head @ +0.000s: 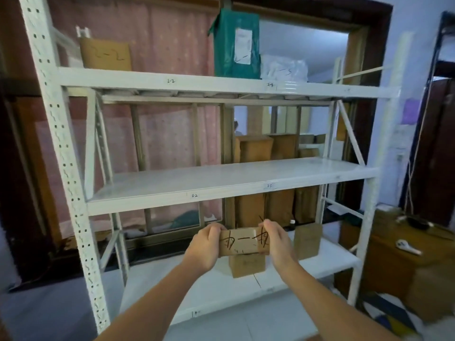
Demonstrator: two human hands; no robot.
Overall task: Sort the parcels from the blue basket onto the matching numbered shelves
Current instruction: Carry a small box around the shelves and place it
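Both hands hold one small cardboard parcel (243, 241) in front of the rack: our left hand (205, 247) grips its left end with curled fingers and our right hand (278, 243) grips its right end in the same way, so the parcel is in the air, just above the bottom shelf (221, 286) and in front of a box (247, 265) that stands there. The marker writing on its face looks upside down to us, something like "4-4", but we cannot read it with certainty, and this is the first risk: if we read the number wrongly, the parcel goes to a wrong place. The labels on the shelf edges are tiny, so a mismatch is easy. A second risk is that we push the standing box when we lower the parcel, because the two are very near. We think a drop is less likely with two hands on it. Now we count. On the bottom shelf we see two brown boxes, the one behind the parcel and another box (307, 241) more to the right. The middle shelf (221, 183) carries no parcel. The top shelf (197, 81) carries three: one brown box marked "2-2" (105, 54), one green bag (236, 43) and one white bag (283, 68). The blue basket is not in view.
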